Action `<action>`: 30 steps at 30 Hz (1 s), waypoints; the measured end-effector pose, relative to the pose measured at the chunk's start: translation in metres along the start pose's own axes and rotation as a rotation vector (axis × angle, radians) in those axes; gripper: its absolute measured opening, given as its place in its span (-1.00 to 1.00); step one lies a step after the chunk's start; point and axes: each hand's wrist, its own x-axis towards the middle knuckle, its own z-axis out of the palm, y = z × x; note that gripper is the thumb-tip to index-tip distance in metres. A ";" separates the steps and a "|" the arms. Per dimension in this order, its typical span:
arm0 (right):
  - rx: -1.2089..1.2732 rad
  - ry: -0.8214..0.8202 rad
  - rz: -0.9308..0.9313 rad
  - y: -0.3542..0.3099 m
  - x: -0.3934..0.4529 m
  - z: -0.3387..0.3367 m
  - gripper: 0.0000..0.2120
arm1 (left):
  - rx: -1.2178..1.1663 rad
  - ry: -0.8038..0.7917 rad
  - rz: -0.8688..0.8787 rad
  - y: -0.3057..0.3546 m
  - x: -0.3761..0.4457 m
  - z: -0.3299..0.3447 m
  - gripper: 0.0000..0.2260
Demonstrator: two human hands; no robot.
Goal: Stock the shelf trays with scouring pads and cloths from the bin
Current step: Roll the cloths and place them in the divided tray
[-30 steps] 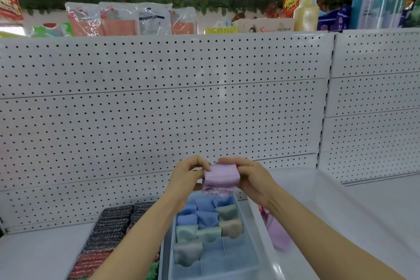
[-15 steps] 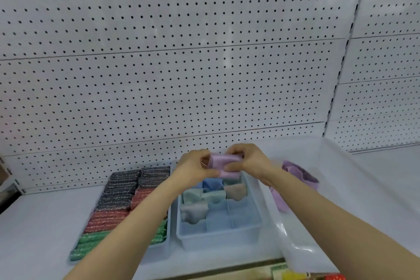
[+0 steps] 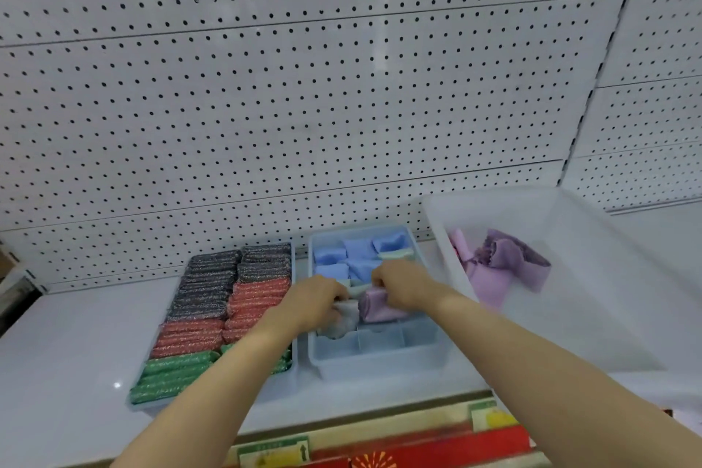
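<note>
Lilac cloth (image 3: 376, 306) has dropped from chest height into the divided tray (image 3: 380, 357). Right hand (image 3: 399, 283) fingers grip it; left hand (image 3: 315, 300) pinches the grey cloth (image 3: 342, 321) beside it. A few front slots look unfilled, more lilac waits in the bin (image 3: 569, 308).

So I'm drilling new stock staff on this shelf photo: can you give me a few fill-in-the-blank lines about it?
1. The right hand grips a folded cloth whose colour is ____.
2. The scouring pads fill the tray that stands to the ____ of the divided tray.
3. The nearest rows of scouring pads are ____ in colour.
4. The cloths left in the clear bin are ____.

Missing words: purple; left; green; purple
</note>
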 end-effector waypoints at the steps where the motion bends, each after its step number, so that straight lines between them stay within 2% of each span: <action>1: -0.017 0.009 0.013 -0.001 0.002 0.004 -0.77 | 0.011 0.008 0.001 0.000 0.001 -0.001 -0.71; 3: -0.060 0.005 0.018 -0.006 0.005 0.009 -0.68 | 0.032 -0.006 0.009 0.000 0.003 0.000 -0.73; 8: -0.102 -0.026 -0.038 -0.020 0.006 0.019 -0.83 | 0.002 -0.101 0.019 0.002 0.006 0.000 -0.75; 10: -0.069 -0.018 -0.032 -0.020 0.006 0.024 -0.80 | -0.038 -0.134 0.012 -0.002 0.008 0.001 -0.75; 12: -0.055 -0.013 -0.033 -0.024 0.004 0.028 -0.74 | -0.135 -0.156 0.002 -0.006 0.010 0.001 -0.72; 14: -0.065 -0.037 -0.039 -0.029 0.003 0.031 -0.80 | -0.320 -0.147 -0.004 -0.006 0.013 0.001 -0.66; 16: -0.039 -0.079 -0.019 -0.029 0.005 0.028 -0.71 | -0.404 -0.104 0.007 -0.001 0.016 0.002 -0.62; 19: -0.008 -0.100 -0.016 -0.020 0.005 0.017 -0.71 | -0.273 -0.035 0.014 0.008 0.025 0.011 -0.61; 22: 0.026 -0.050 -0.067 -0.015 -0.001 0.013 -0.69 | -0.105 0.031 -0.023 0.016 0.029 0.014 -0.73; 24: 0.001 -0.002 -0.078 -0.012 -0.006 0.007 -0.61 | -0.022 0.056 -0.036 0.019 0.034 0.014 -0.74; 26: -0.034 0.059 -0.070 -0.006 -0.010 -0.007 -0.66 | 0.069 0.037 -0.020 0.026 0.037 0.008 -0.73; 29: -0.095 0.173 -0.001 0.016 -0.019 -0.032 -0.85 | -0.009 0.047 -0.016 0.036 0.041 -0.014 -0.69; 30: -0.118 0.207 0.035 0.026 -0.024 -0.041 -0.80 | -0.047 0.094 -0.009 0.043 0.042 -0.025 -0.70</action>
